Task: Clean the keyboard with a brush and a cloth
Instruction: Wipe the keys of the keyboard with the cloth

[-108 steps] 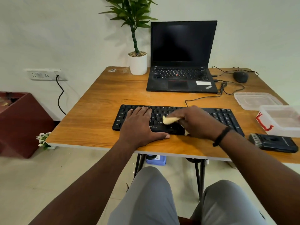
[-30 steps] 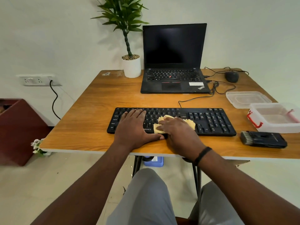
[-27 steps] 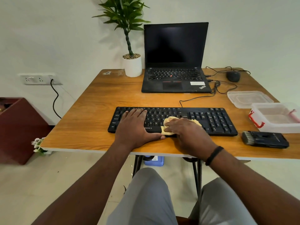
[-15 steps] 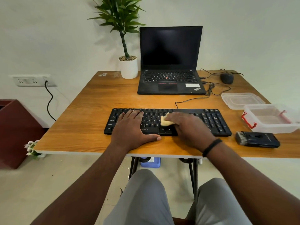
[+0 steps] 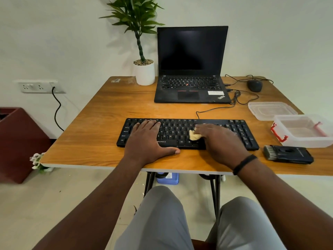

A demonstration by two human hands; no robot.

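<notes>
A black keyboard [image 5: 173, 131] lies across the front of the wooden table [image 5: 100, 123]. My left hand [image 5: 147, 139] rests flat on its left half, fingers straight, thumb along the front edge. My right hand [image 5: 219, 139] presses a small yellow cloth [image 5: 193, 135] onto the keys right of centre; only a corner of the cloth shows from under the fingers. A black brush [image 5: 287, 153] lies on the table to the right of the keyboard, untouched.
A black laptop [image 5: 191, 87] stands open behind the keyboard, with a potted plant [image 5: 145, 71] to its left and a mouse [image 5: 255, 85] with cables to its right. A clear plastic box [image 5: 304, 131] and its lid [image 5: 270, 110] sit at the right edge.
My right hand has slid the cloth rightward over the keys from the centre toward the right half. My left hand has stayed flat on the left half.
</notes>
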